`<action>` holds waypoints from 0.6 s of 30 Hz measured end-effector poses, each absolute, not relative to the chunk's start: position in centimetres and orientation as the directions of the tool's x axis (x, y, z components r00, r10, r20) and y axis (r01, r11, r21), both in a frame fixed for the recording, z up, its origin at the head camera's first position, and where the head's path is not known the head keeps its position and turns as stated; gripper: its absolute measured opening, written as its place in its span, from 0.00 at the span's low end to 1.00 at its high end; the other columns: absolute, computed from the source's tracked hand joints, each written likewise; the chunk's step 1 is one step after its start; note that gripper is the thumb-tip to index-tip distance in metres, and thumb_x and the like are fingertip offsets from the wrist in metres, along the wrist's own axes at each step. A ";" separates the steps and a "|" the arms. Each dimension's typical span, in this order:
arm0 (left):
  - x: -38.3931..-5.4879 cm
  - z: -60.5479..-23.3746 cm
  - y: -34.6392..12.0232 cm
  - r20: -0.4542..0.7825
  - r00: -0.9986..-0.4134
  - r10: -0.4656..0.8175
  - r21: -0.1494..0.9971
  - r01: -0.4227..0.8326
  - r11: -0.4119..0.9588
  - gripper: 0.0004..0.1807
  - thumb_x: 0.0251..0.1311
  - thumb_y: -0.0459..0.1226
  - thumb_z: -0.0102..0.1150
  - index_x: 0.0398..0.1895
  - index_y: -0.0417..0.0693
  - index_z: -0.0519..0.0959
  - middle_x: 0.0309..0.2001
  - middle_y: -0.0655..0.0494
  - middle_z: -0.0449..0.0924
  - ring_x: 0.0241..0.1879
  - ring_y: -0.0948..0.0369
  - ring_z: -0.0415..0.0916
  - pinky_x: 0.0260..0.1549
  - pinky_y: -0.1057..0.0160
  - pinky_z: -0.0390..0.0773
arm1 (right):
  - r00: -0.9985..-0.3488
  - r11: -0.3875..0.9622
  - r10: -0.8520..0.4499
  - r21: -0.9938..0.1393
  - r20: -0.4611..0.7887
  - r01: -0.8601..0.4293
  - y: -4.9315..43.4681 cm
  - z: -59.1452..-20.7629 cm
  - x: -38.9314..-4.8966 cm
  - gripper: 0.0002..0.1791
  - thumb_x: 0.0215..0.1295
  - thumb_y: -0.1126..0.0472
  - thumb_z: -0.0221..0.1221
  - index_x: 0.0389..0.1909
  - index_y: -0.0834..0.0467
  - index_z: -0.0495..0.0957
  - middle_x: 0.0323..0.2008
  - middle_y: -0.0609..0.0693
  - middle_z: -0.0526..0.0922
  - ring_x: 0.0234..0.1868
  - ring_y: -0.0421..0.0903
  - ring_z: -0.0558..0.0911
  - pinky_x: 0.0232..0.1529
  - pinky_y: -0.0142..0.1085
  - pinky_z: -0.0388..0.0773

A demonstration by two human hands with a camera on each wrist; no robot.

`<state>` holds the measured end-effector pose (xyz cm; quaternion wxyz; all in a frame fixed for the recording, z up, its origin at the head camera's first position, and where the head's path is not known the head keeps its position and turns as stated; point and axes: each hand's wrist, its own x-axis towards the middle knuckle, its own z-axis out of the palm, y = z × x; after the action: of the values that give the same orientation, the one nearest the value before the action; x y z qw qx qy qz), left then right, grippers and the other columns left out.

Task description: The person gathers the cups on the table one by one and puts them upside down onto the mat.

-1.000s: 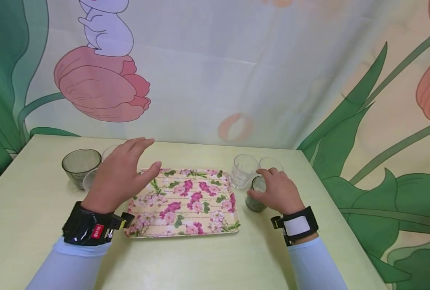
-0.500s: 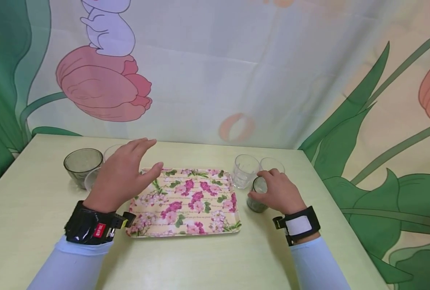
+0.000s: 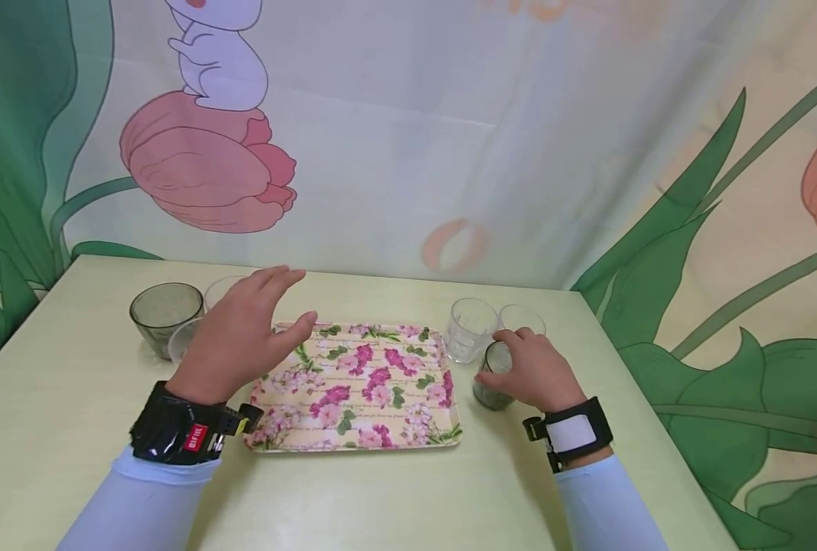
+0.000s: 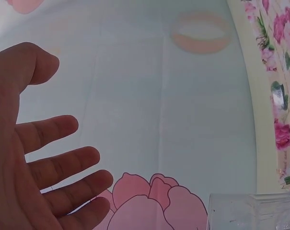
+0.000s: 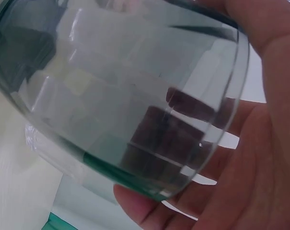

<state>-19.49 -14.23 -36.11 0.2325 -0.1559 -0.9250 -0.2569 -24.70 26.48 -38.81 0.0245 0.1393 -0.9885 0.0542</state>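
Grey smoked glass forms the tumbler [image 3: 493, 397] in the grip of the right hand [image 3: 538, 371], whose fingers and thumb curl round it; it appears to stand on the worktop [image 3: 353, 505]. Just beyond the grip stand a left clear tumbler [image 3: 471, 334] and a right clear tumbler [image 3: 522, 317]; just left of it lies a floral tray [image 3: 356, 390]. Well left of the grip, the left hand [image 3: 242, 337] holds nothing, its fingers loosely extended. Smooth glass could slip or tip if the fingers loosened, and a careless lift might knock it against the clear tumblers close by. Against the earlier head pictures, grip and tumbler keep their place beside the tray; the whole view has shifted slightly, probably through head movement.
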 end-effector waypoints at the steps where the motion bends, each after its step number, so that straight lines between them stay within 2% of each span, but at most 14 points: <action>1: -19.5 -36.1 -14.2 0.514 -0.841 0.170 0.401 0.410 0.819 0.33 0.65 0.51 0.60 0.69 0.45 0.71 0.68 0.41 0.70 0.67 0.43 0.68 0.62 0.38 0.72 | -0.960 0.955 -0.272 -0.103 0.061 -0.278 26.5 -38.9 -24.7 0.43 0.52 0.34 0.69 0.64 0.56 0.75 0.55 0.62 0.79 0.54 0.62 0.78 0.48 0.55 0.82; 18: -19.5 -36.1 -14.1 0.524 -0.832 0.182 0.385 0.422 0.821 0.33 0.65 0.50 0.61 0.69 0.45 0.71 0.67 0.43 0.72 0.66 0.45 0.70 0.60 0.41 0.75 | -0.955 0.951 -0.295 -0.092 0.017 -0.295 26.1 -38.5 -25.0 0.41 0.50 0.35 0.71 0.62 0.53 0.76 0.53 0.57 0.79 0.50 0.55 0.78 0.42 0.50 0.83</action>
<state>-19.49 -14.12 -36.08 0.2393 -0.1637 -0.9236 -0.2508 -24.98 26.09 -38.47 0.0014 0.1494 -0.9877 0.0469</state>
